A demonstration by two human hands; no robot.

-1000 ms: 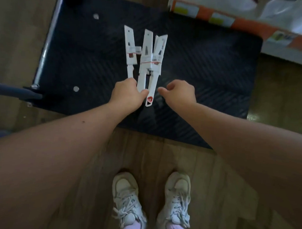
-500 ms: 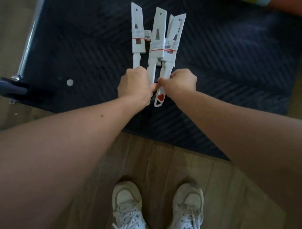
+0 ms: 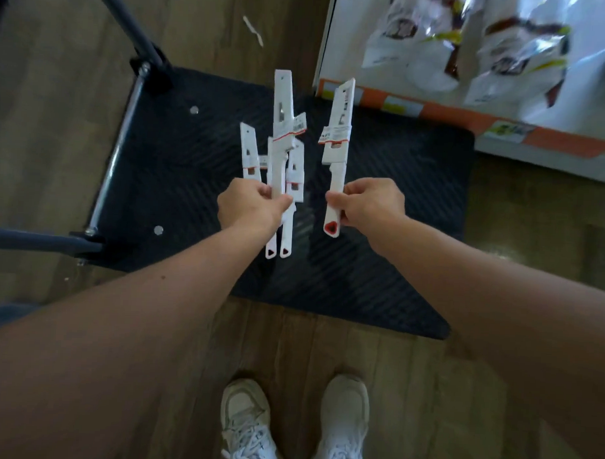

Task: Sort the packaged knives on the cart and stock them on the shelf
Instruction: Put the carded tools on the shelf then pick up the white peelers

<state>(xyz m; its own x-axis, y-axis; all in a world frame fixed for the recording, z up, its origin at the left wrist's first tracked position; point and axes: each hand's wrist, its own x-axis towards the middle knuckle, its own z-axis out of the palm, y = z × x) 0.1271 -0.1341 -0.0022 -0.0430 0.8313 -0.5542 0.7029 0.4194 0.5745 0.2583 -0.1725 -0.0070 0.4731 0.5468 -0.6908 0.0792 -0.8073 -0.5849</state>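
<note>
Packaged knives [image 3: 284, 149] fill your left hand [image 3: 250, 205], seen from the head camera looking down past your forearms. That grip is closed round the white handles of a fanned bundle of at least three packs. Their blades, in white card sleeves, point away from you, and two handle ends with red triangles stick out below the fist. Your right hand [image 3: 370, 200] has its grip closed on a single knife [image 3: 337, 151], held by the handle with the sleeve tilted slightly right and well clear of the bundle. That gap reads as sorting: one pack pulled out to compare, or to start its own group. Holding them by the handles keeps the sleeve labels facing you.

Below both hands lies the cart [image 3: 179, 177], a flat black ribbed deck, with its push handle [image 3: 130, 20] rising at the left side. At the upper right, by the cart's far corner, is a low white shelf [image 3: 435, 112] with an orange edge strip, holding shiny bagged goods [image 3: 506, 47]. Whether the knives belong there, I cannot tell. The cart lies between your white shoes [image 3: 249, 423] and that shelf, so you would probably step round it. A small pale scrap [image 3: 253, 30] lies on the wooden floor [image 3: 59, 83] beyond the cart.
</note>
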